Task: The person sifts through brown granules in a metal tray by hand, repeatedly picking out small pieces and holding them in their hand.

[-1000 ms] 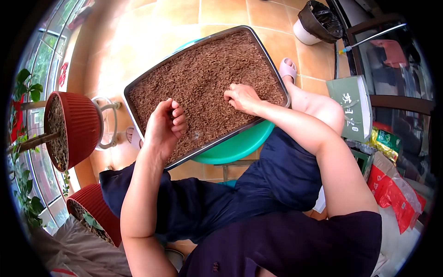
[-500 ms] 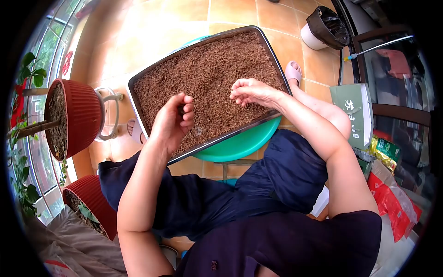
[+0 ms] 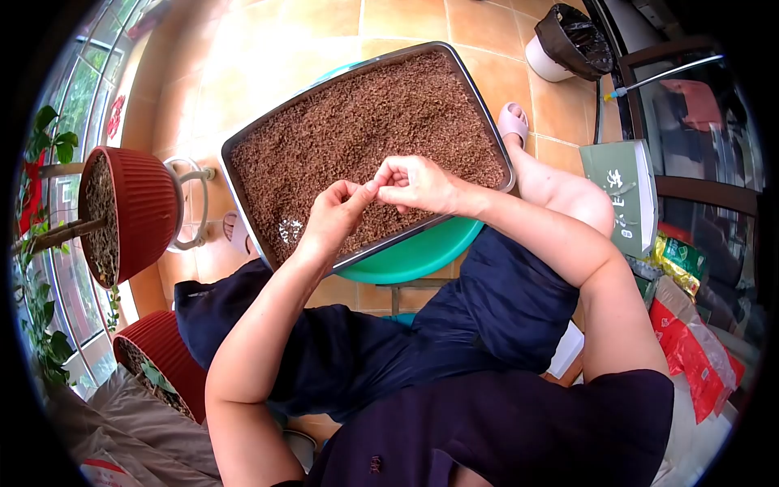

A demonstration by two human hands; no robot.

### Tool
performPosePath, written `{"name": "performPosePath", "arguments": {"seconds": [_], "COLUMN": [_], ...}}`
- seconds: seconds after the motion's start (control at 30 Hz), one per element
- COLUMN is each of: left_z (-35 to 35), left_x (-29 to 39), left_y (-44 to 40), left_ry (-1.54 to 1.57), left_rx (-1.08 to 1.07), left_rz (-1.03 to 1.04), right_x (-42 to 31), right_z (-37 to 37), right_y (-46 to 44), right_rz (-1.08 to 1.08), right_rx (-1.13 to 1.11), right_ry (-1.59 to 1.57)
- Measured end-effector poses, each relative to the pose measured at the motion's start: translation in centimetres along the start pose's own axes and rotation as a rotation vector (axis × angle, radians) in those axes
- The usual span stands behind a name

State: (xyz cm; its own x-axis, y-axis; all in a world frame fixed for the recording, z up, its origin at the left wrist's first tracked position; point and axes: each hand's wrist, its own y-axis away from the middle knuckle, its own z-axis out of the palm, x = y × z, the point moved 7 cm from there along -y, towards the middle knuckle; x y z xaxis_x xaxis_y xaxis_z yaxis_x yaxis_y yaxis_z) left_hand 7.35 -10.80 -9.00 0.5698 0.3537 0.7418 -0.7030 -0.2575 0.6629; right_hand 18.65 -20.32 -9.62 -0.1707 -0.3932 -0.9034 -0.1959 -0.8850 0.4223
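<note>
A dark rectangular tray filled with brown, crumbly soil lies in front of me. Above its near half, my left hand and my right hand meet at the fingertips. Thumb and fingers are pinched together on both. Anything between them is too small or hidden to make out. A small patch of white bits shows on the soil left of my left hand. Beneath the tray sits a green round basin, its near rim sticking out.
Left of the tray stand a red-brown plant pot and a second pot. At the right are a lined bin, a green box-like item and a red plastic bag. My legs flank the basin.
Both hands have come together over the tray from being apart, the left moving right and the right moving left and down. The white patch now shows plainly beside my left hand.
</note>
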Motion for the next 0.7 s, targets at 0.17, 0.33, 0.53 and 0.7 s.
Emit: {"name": "performPosePath", "arguments": {"seconds": [0.17,0.33,0.53,0.7], "left_z": [0.6,0.9,1.2,1.1], "left_x": [-0.8,-1.7,-0.8,-1.1], "left_y": [0.4,0.6,1.2,0.8], "left_ry": [0.008,0.059,0.252,0.131], "left_rx": [-0.096,-0.151,-0.223,-0.142], "left_rz": [-0.072,-0.11,-0.141,-0.138], "right_x": [0.7,0.8,0.3,0.1], "right_z": [0.8,1.3,1.3,1.4], "right_y": [1.0,1.3,1.4,1.4], "right_rz": [0.072,0.057,0.024,-0.048], "right_rx": [-0.05,-0.171,-0.21,-0.09], "right_ry": [0.045,-0.041,-0.177,0.049]}}
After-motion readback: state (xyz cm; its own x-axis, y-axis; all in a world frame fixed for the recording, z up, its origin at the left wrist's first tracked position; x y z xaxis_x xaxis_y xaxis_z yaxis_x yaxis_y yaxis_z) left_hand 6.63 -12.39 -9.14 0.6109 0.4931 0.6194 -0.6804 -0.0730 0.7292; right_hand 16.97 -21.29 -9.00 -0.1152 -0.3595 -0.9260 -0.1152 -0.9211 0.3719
